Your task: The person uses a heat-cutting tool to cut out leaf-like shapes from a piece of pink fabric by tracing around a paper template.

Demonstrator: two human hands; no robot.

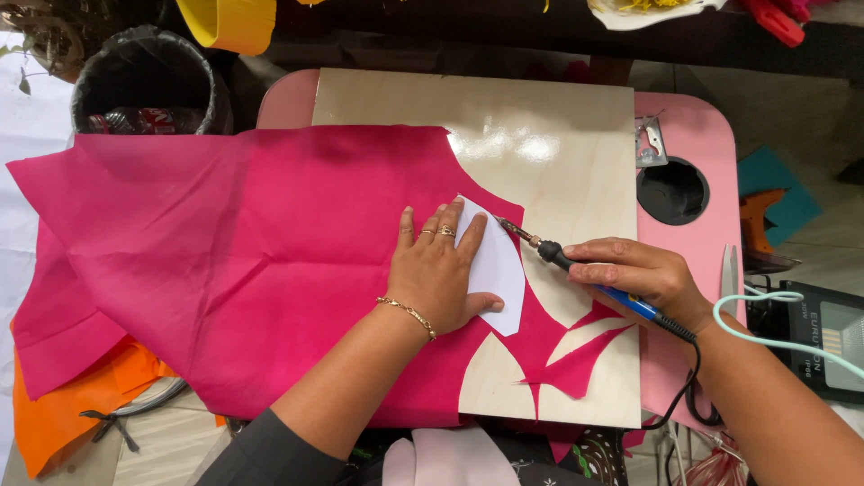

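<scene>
My left hand lies flat, fingers spread, pressing a white paper template onto a large magenta cloth. The cloth is spread over a light wooden board. My right hand grips a blue-handled corded hot cutting tool like a pen. Its metal tip touches the cloth at the template's upper right edge. Cut-out gaps show in the cloth on the board near the front right.
The board rests on a pink tray table with a round cup hole. A black bin stands at the back left. Orange cloth lies at the front left. Scissors and a black device sit at the right.
</scene>
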